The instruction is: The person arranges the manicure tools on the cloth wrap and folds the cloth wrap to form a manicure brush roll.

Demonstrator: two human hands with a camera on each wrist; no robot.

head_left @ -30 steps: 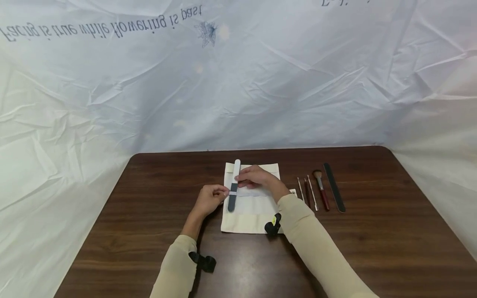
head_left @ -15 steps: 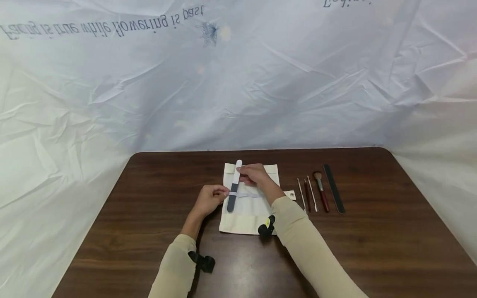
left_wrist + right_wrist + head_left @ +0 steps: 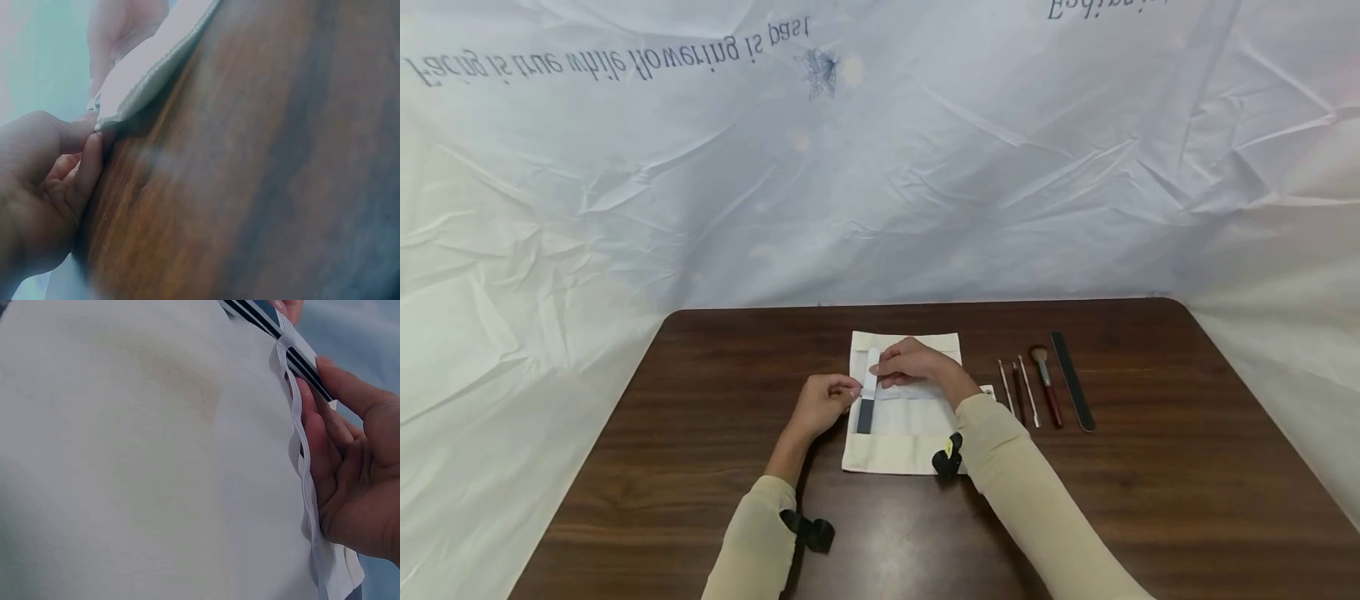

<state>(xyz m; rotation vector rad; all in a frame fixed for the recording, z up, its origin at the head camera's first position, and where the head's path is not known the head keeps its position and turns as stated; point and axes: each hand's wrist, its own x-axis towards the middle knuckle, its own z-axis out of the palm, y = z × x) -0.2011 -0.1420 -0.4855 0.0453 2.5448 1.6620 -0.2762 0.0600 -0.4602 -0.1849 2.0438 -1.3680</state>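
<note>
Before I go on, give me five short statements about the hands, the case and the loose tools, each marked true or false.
1. The right hand pinches the grey-and-white file. True.
2. The brush lies between the black file and the three thin tools. True.
3. The left hand holds the brush. False: it pinches the left edge of the cloth case.
4. The elastic band crosses over the grey-and-white file. True.
5. The black file is the leftmost loose tool. False: it is the rightmost.
</note>
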